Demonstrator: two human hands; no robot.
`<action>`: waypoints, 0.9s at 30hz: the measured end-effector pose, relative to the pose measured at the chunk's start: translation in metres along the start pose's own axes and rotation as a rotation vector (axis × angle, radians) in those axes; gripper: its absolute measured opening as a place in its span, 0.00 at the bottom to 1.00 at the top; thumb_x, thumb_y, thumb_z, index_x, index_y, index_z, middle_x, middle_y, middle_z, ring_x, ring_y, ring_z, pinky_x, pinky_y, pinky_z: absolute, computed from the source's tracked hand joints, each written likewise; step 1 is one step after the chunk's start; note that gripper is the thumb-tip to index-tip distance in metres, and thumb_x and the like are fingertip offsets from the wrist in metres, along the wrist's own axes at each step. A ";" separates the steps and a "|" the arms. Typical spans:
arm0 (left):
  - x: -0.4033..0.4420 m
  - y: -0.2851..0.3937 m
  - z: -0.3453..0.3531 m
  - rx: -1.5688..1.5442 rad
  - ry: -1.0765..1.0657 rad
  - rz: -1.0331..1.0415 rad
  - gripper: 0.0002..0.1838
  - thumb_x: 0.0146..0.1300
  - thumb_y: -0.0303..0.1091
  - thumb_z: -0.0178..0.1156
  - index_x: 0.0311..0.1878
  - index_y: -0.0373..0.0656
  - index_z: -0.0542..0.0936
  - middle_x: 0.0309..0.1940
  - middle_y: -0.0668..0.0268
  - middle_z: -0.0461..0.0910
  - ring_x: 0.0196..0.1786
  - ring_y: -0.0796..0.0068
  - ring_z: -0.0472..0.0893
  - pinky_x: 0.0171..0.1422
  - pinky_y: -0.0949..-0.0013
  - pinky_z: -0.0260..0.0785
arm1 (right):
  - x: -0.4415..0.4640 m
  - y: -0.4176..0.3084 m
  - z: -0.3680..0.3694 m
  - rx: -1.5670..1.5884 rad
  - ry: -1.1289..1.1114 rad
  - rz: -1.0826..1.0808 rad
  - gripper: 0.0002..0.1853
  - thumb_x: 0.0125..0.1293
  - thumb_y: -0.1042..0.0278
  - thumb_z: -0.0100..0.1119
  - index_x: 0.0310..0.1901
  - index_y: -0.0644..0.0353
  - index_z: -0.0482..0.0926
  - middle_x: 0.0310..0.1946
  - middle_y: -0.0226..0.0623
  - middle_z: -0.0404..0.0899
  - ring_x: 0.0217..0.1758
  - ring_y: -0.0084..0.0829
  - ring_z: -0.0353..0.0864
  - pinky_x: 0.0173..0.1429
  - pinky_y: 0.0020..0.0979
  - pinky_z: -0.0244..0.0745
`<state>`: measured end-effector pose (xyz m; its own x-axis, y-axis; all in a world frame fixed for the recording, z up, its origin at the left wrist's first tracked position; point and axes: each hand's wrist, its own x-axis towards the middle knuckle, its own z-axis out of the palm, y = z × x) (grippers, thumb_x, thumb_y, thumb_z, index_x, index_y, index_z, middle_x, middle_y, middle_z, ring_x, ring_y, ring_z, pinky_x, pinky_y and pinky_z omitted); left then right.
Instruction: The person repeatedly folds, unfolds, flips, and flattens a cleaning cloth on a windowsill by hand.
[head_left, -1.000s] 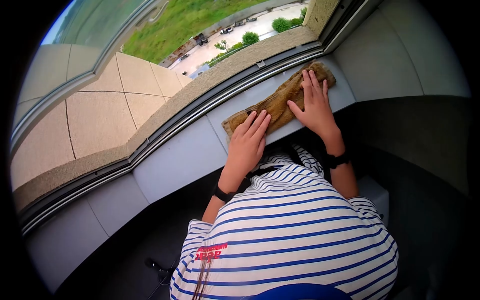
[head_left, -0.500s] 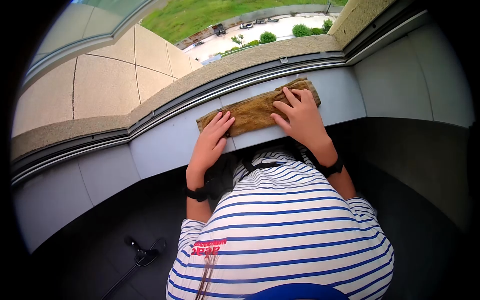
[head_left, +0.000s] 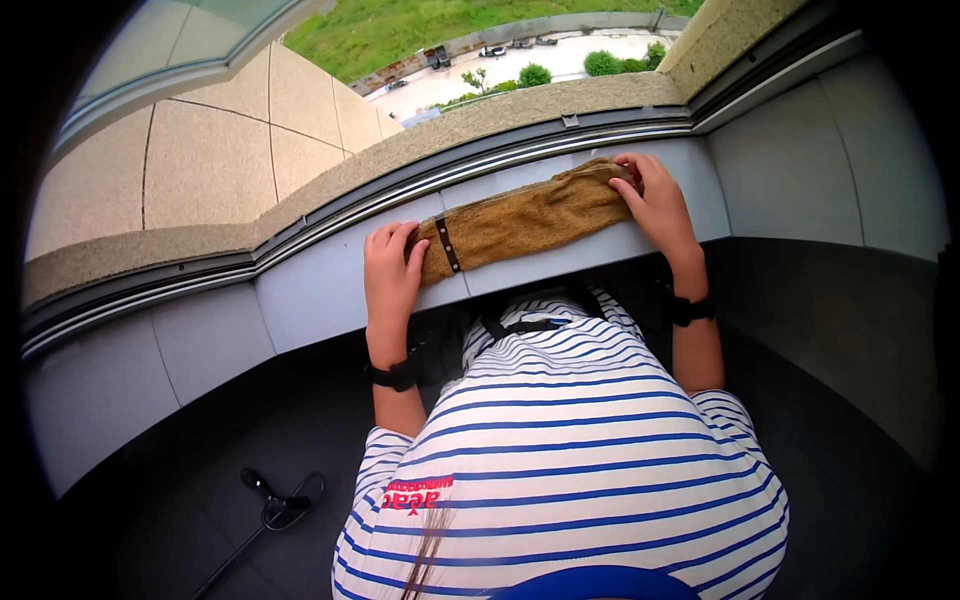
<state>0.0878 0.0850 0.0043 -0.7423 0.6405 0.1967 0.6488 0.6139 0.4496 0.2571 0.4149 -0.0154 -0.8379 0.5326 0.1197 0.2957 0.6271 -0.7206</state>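
Note:
A brown towel (head_left: pixel 535 220), folded into a long strip, lies on the pale tiled window sill (head_left: pixel 325 290). Near its left end runs a dark band with small light dots. My left hand (head_left: pixel 393 268) grips the left end, thumb on top and fingers curled round the far side. At the other end my right hand (head_left: pixel 655 205) pinches the towel's right corner between thumb and fingers. The fingertips of both hands are partly hidden at the cloth's ends.
A metal window track (head_left: pixel 470 172) runs along the sill's far side, beyond it a rough stone ledge (head_left: pixel 400 140) and an open drop outside. A glass pane (head_left: pixel 150 60) stands at upper left. A black cable-like object (head_left: pixel 285 510) is on the dark floor.
Both hands have moved outward from lying flat on the towel to gripping its two ends. The dark dotted band, partly covered before, now shows fully.

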 end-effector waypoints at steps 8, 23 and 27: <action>-0.012 -0.004 -0.007 -0.046 0.008 -0.007 0.09 0.60 0.23 0.65 0.44 0.38 0.81 0.41 0.59 0.79 0.44 0.58 0.79 0.49 0.61 0.73 | -0.020 -0.015 -0.035 0.131 -0.188 0.148 0.16 0.63 0.78 0.61 0.53 0.57 0.79 0.37 0.35 0.78 0.38 0.32 0.78 0.44 0.31 0.74; -0.002 0.002 -0.025 -0.022 -0.051 -0.026 0.09 0.65 0.29 0.62 0.47 0.43 0.83 0.44 0.62 0.80 0.41 0.58 0.82 0.44 0.63 0.74 | -0.029 -0.027 -0.055 0.211 -0.150 0.068 0.14 0.66 0.76 0.62 0.53 0.59 0.84 0.27 0.32 0.83 0.28 0.21 0.78 0.35 0.24 0.73; 0.022 0.006 -0.043 -0.103 0.034 -0.064 0.08 0.68 0.33 0.61 0.46 0.44 0.83 0.40 0.62 0.84 0.41 0.57 0.83 0.42 0.63 0.74 | -0.004 -0.046 -0.062 0.205 -0.051 0.075 0.14 0.68 0.76 0.60 0.53 0.58 0.85 0.27 0.33 0.85 0.29 0.17 0.82 0.33 0.22 0.75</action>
<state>0.0677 0.0831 0.0490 -0.7879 0.5847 0.1932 0.5807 0.6011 0.5491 0.2754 0.4192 0.0593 -0.8406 0.5408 0.0297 0.2631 0.4556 -0.8504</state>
